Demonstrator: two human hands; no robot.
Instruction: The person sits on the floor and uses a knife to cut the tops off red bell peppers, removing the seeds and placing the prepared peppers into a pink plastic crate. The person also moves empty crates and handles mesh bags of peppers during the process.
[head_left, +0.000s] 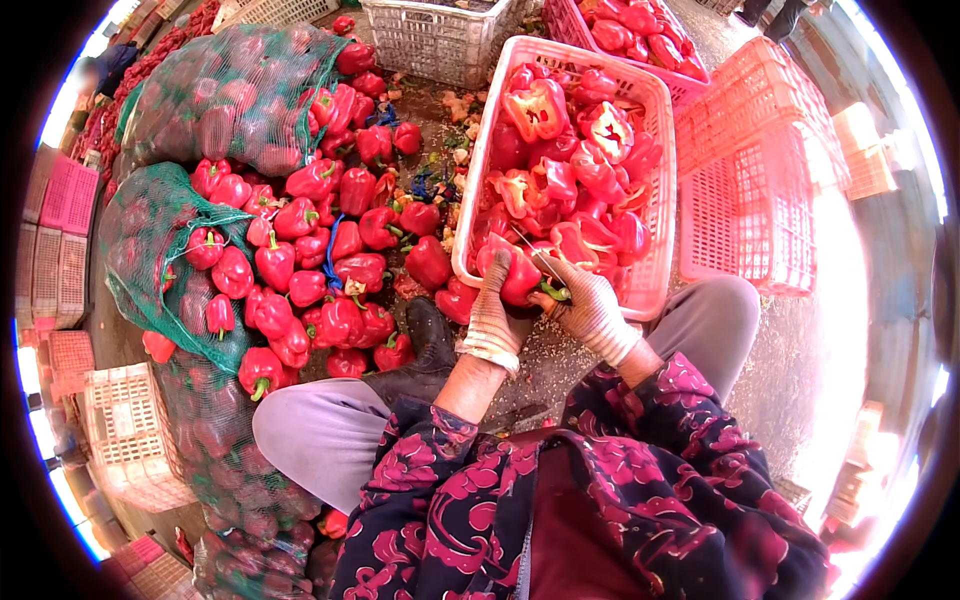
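Observation:
My left hand (491, 319), in a ribbed knit glove, grips a whole-looking red bell pepper (519, 283) at the near edge of a pink plastic crate (666, 180). My right hand (589, 311), gloved too, holds a thin-bladed knife (534, 246) against the pepper's upper side; its handle is hidden in the fist. A green stem (555, 291) points toward the right fingers. Cut-open red peppers (536, 109) fill much of the crate, pale insides showing on several. Left of my hands, whole red bell peppers (306, 251) lie heaped on the floor.
Green mesh sacks (247, 97) full of peppers lie at the left, one open-mouthed (202, 341). A grey-white crate (427, 41) and another pink crate (682, 82) stand beyond. Pink crates (716, 217) lean at the right. Pepper scraps (454, 105) litter the floor. My boot (429, 337) is beside the heap.

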